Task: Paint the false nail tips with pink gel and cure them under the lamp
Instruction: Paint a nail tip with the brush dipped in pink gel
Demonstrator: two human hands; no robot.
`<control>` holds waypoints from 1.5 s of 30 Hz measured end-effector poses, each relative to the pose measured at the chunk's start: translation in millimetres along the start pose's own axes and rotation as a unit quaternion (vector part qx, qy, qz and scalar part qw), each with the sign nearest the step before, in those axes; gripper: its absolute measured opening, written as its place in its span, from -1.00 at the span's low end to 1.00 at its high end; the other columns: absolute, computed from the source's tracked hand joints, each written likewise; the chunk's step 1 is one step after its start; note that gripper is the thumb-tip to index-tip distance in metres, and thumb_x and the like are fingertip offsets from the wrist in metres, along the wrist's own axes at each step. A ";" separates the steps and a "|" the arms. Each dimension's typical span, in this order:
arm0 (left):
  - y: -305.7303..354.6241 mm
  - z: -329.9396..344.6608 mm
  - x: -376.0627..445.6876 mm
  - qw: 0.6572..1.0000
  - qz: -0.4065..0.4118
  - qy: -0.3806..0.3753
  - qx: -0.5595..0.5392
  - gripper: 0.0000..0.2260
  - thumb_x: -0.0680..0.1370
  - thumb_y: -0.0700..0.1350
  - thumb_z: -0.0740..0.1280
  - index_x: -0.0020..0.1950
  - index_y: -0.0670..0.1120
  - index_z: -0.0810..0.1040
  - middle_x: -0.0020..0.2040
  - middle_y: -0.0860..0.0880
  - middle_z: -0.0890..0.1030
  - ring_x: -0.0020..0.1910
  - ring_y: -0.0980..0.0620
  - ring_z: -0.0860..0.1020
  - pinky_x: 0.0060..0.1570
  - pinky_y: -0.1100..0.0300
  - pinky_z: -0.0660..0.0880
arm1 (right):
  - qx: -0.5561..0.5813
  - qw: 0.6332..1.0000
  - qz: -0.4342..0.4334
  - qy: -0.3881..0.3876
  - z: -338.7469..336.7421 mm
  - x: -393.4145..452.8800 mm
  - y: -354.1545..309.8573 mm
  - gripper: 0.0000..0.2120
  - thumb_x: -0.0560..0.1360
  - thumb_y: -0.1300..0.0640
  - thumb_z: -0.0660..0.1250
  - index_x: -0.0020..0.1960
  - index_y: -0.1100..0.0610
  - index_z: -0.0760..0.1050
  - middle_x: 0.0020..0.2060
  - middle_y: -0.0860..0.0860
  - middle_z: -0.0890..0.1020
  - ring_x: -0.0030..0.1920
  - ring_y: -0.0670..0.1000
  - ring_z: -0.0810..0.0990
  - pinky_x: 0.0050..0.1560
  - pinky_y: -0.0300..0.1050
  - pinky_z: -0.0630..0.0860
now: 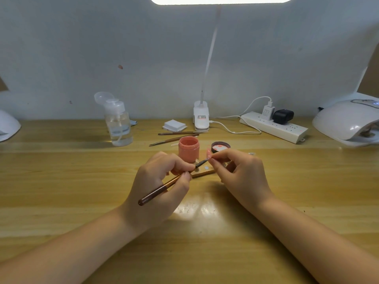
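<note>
Mid-worktop, just before the open pink gel jar: left hand grips the brush, right hand pinches a nail tip; best brace both wrists and stroke thin, even coats.

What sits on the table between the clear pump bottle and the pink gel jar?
In the head view, two slim brown tools lie in that stretch, between the pump bottle and the pink gel jar, their right ends reaching behind the jar.
</note>
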State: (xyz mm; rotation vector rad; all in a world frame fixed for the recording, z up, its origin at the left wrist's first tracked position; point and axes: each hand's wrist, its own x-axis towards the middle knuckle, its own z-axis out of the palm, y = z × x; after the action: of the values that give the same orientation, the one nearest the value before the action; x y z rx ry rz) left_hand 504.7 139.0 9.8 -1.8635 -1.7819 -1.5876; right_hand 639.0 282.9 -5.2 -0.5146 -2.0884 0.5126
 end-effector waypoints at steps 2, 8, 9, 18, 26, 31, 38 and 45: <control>0.6 -0.4 -0.5 1.000 -0.003 0.011 -0.008 -0.79 0.46 -0.04 0.26 -0.09 -0.11 0.63 -0.22 0.01 0.63 -0.17 0.06 0.56 -0.17 0.28 0.45 | -0.002 1.000 -0.002 0.003 0.2 -0.3 0.4 -0.93 0.46 0.20 0.45 -0.06 0.12 0.67 -0.29 -0.06 0.67 -0.38 -0.03 0.57 -0.27 -0.05 0.54; 1.1 0.6 0.1 1.000 -0.014 -0.004 0.005 -0.77 0.48 -0.01 0.25 -0.02 -0.07 0.63 -0.16 0.05 0.65 -0.11 0.08 0.57 -0.13 0.35 0.42 | -0.007 1.000 -0.017 0.013 1.2 0.1 1.7 -0.93 0.45 0.21 0.46 -0.07 0.12 0.67 -0.29 -0.08 0.66 -0.39 -0.04 0.56 -0.28 -0.10 0.52; 0.9 0.3 -0.5 1.000 -0.017 -0.006 -0.003 -0.77 0.47 -0.01 0.25 -0.07 -0.08 0.64 -0.19 0.04 0.64 -0.13 0.07 0.56 -0.14 0.34 0.42 | -0.007 1.000 -0.016 0.015 1.3 0.0 2.0 -0.94 0.45 0.21 0.46 -0.08 0.11 0.67 -0.31 -0.09 0.65 -0.40 -0.05 0.55 -0.29 -0.12 0.50; 3.2 0.3 -0.8 0.999 -0.046 -0.005 -0.018 -0.75 0.46 0.03 0.23 -0.07 -0.06 0.63 -0.19 0.06 0.63 -0.14 0.04 0.56 -0.15 0.09 0.48 | 0.001 1.000 -0.014 0.019 2.3 0.6 3.9 -0.96 0.46 0.18 0.45 -0.08 0.12 0.67 -0.34 -0.10 0.64 -0.42 -0.05 0.55 -0.31 -0.15 0.48; 6.1 1.7 0.3 0.994 -0.087 0.026 -0.053 -0.82 0.51 -0.04 0.31 0.04 -0.06 0.63 -0.12 0.02 0.67 -0.07 0.03 0.61 -0.09 0.19 0.51 | 0.043 0.999 -0.006 0.013 2.2 0.6 1.3 -0.92 0.47 0.20 0.44 -0.05 0.16 0.66 -0.31 -0.05 0.65 -0.39 -0.05 0.57 -0.31 -0.05 0.54; 5.9 0.6 -2.2 0.996 -0.069 0.009 -0.057 -0.78 0.45 0.04 0.23 -0.08 -0.03 0.60 -0.21 0.07 0.62 -0.16 0.03 0.57 -0.19 0.17 0.48 | 0.041 0.999 0.001 0.000 2.5 0.3 1.9 -0.91 0.48 0.20 0.43 -0.02 0.16 0.65 -0.29 -0.02 0.65 -0.36 -0.04 0.59 -0.28 0.01 0.56; 5.3 2.2 -1.1 0.995 -0.084 0.009 -0.062 -0.82 0.49 0.01 0.29 -0.01 -0.03 0.61 -0.17 0.06 0.65 -0.13 0.06 0.59 -0.17 0.33 0.45 | 0.035 0.999 -0.007 0.013 1.4 0.7 1.3 -0.92 0.48 0.19 0.44 -0.05 0.17 0.66 -0.31 -0.05 0.64 -0.38 -0.07 0.56 -0.32 -0.17 0.51; 8.7 2.0 -1.4 0.994 -0.074 0.025 -0.078 -0.79 0.50 0.01 0.26 0.01 -0.04 0.60 -0.17 0.09 0.65 -0.10 0.07 0.60 -0.13 0.35 0.47 | 0.022 0.999 -0.016 0.019 0.4 1.0 1.0 -0.91 0.47 0.19 0.44 -0.03 0.16 0.65 -0.26 -0.06 0.66 -0.37 -0.07 0.56 -0.30 -0.11 0.54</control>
State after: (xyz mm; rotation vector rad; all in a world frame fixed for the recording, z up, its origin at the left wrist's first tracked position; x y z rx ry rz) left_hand 513.0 136.8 12.7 -1.7723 -1.8629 -1.8571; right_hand 638.3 284.1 -5.3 -0.4608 -2.0425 0.5241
